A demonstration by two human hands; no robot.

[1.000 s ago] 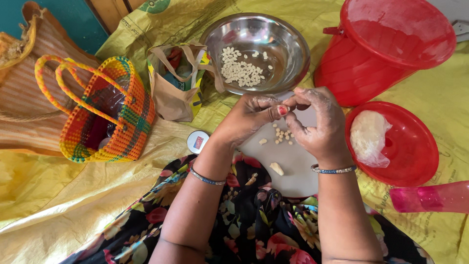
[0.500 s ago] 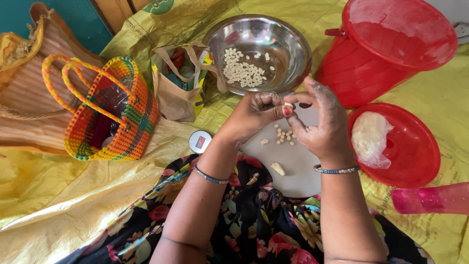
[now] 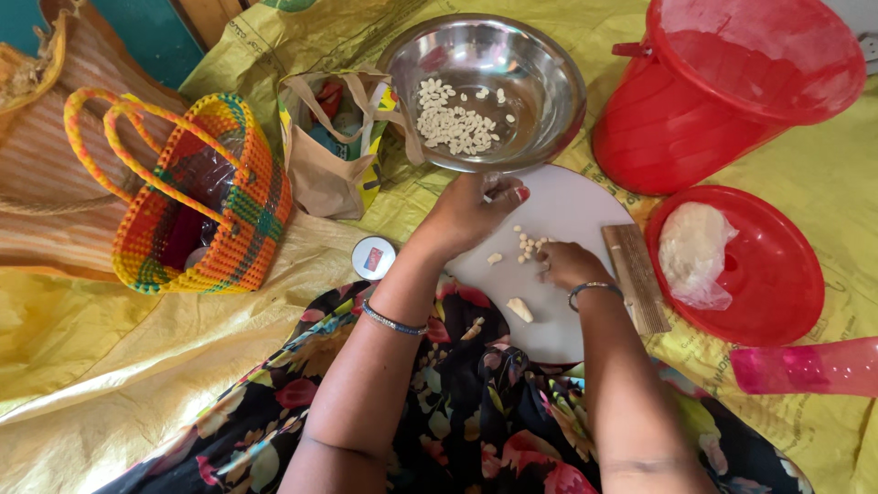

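My left hand reaches over a round white board on my lap, its fingers pinched together at the near rim of a steel bowl. What the fingers hold is hidden. In the bowl lie several small white kernels. My right hand is down on the board with curled fingers, its fingertips touching a small pile of white pieces. A larger pale piece lies on the board nearer to me.
A wooden strip lies at the board's right edge. A red bucket, a red lid holding a white plastic bag and a pink bottle are to the right. A woven basket, a paper bag and a small round tin are to the left.
The hands were together above the board, working one small piece. They have parted: my left hand moved toward the bowl, and my right hand dropped to the pile on the board.
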